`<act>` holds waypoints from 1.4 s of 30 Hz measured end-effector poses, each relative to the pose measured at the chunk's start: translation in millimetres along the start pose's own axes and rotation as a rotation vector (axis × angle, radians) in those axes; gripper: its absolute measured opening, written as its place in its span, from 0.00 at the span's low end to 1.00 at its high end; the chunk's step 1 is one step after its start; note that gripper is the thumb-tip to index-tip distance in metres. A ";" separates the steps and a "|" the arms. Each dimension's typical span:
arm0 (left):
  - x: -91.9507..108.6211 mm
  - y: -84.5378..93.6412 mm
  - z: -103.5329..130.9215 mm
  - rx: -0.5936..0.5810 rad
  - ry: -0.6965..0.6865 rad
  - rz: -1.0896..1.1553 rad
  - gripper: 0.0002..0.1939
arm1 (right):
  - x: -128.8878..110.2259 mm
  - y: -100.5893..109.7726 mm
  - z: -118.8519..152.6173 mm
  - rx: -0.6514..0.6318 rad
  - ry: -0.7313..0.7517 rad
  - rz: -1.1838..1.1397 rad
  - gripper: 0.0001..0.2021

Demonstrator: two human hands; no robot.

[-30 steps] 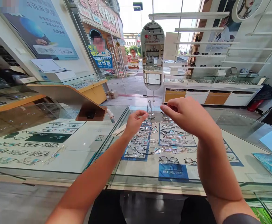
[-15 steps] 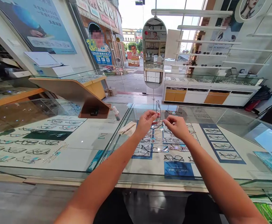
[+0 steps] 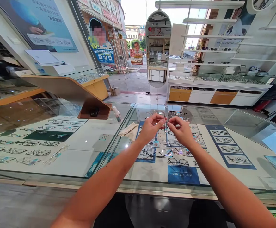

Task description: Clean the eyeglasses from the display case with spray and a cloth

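Observation:
A pair of glasses (image 3: 166, 110) is held upright, seen nearly edge-on, above the glass counter. My left hand (image 3: 154, 124) pinches it at its lower part. Close on its right side is my right hand (image 3: 180, 129), thumb and fingers curled together at the glasses; whether it grips them is too small to tell. Below both hands, rows of eyeglasses lie in the display case, among them a dark-framed pair (image 3: 178, 161) near a blue card (image 3: 183, 174). A beige cloth (image 3: 129, 131) lies left of my left hand.
A white spray bottle (image 3: 117, 114) stands left of the cloth, near a tilted wooden-backed panel (image 3: 64, 90). An oval mirror (image 3: 158, 47) rises beyond the counter. More glasses lie at left, and a blue tray strip (image 3: 230, 147) is at right.
My right hand has come closer to my left hand and the glasses. Both hands and the glasses sit slightly further right in the picture, and the view has shifted a little.

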State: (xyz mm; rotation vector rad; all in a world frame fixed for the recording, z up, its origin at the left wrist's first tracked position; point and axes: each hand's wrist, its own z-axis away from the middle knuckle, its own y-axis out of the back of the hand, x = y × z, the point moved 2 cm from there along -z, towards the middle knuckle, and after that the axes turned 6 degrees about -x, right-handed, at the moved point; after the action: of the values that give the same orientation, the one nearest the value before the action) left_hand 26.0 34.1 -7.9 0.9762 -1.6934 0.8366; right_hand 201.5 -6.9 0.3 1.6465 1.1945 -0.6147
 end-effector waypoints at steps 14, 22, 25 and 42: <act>-4.6 1.7 -1.8 -0.052 -0.055 -0.044 0.20 | 8.6 -2.7 -2.4 0.085 0.025 -0.040 0.11; -5.0 0.2 -0.5 -0.051 -0.011 -0.019 0.21 | 14.7 -4.9 -3.4 0.056 -0.005 -0.143 0.13; -4.9 0.5 -0.5 -0.045 0.000 -0.038 0.21 | 14.8 -5.7 -3.5 0.016 -0.018 -0.172 0.15; -6.7 4.7 -3.6 0.006 -0.008 -0.017 0.23 | 14.2 -0.3 -5.5 0.068 -0.045 -0.208 0.14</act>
State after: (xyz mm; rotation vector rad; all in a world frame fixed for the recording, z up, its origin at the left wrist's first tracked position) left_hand 24.6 40.8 -13.6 0.9975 -1.6879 0.8277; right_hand 206.0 4.0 -9.3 1.5669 1.3353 -0.8263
